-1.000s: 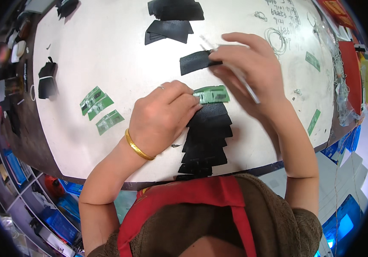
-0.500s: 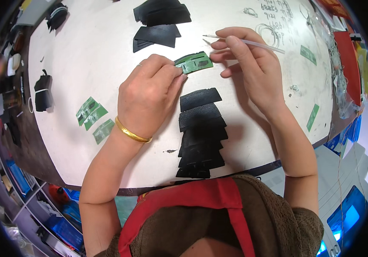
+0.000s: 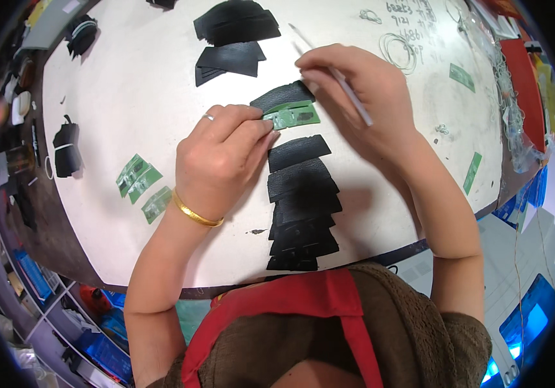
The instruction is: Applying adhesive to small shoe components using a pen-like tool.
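My left hand [image 3: 216,145] is closed, its fingertips pinching the left end of a small green template [image 3: 298,115] with slots cut in it. Behind and partly under the template lies a black leather piece [image 3: 276,96]. My right hand [image 3: 374,87] grips a thin, pale pen [image 3: 355,100] between thumb and fingers, its tip pointing up and away from me. Those fingertips are close to the leather's right end; whether they touch it I cannot tell. Nearer to me, a row of overlapping black leather pieces [image 3: 303,181] runs toward the table edge.
Two stacks of black leather [image 3: 235,22] lie at the far side. More green templates [image 3: 141,178] rest at left, with others [image 3: 462,77] at right. A tied black bundle [image 3: 66,149] sits at far left. Coiled thread [image 3: 399,53] and handwriting mark the white tabletop [image 3: 225,258].
The template has come slightly toward me, and more of the black leather shows behind it. My right hand has turned, swinging the pen steeper with its tip farther away.
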{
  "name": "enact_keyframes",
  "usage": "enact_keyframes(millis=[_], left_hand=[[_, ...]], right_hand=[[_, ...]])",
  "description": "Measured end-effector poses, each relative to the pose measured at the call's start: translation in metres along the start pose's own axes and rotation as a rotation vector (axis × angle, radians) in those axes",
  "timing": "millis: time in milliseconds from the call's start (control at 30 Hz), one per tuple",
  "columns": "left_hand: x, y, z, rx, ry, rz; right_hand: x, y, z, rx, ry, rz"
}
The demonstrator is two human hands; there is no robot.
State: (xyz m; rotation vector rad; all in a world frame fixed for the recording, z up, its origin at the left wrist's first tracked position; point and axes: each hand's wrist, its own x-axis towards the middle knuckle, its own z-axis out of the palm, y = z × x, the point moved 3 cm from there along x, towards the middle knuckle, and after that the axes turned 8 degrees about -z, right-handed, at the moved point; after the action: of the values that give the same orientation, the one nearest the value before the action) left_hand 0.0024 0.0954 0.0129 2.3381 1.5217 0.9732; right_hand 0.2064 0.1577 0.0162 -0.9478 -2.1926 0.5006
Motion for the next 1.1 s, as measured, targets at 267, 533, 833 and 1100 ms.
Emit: enact_keyframes(millis=[267, 533, 833, 1100], left_hand=[[0.000, -0.008, 0.006, -0.046, 0.027, 0.084], [-0.001, -0.010, 0.002, -0.084, -0.020, 0.119], [-0.011, -0.002, -0.005, -0.178, -0.085, 0.018], [-0.011, 0.005, -0.003, -0.036, 0.009, -0.104]], right_hand=[[0.016, 0.004, 0.005, -0.033, -0.136, 0.105], [0.020, 0.001, 0.004, -0.105, -0.194, 0.090], [0.006, 0.000, -0.003, 0.251, 0.086, 0.370], [-0.021, -0.025, -0.011, 0.553, 0.014, 0.532]])
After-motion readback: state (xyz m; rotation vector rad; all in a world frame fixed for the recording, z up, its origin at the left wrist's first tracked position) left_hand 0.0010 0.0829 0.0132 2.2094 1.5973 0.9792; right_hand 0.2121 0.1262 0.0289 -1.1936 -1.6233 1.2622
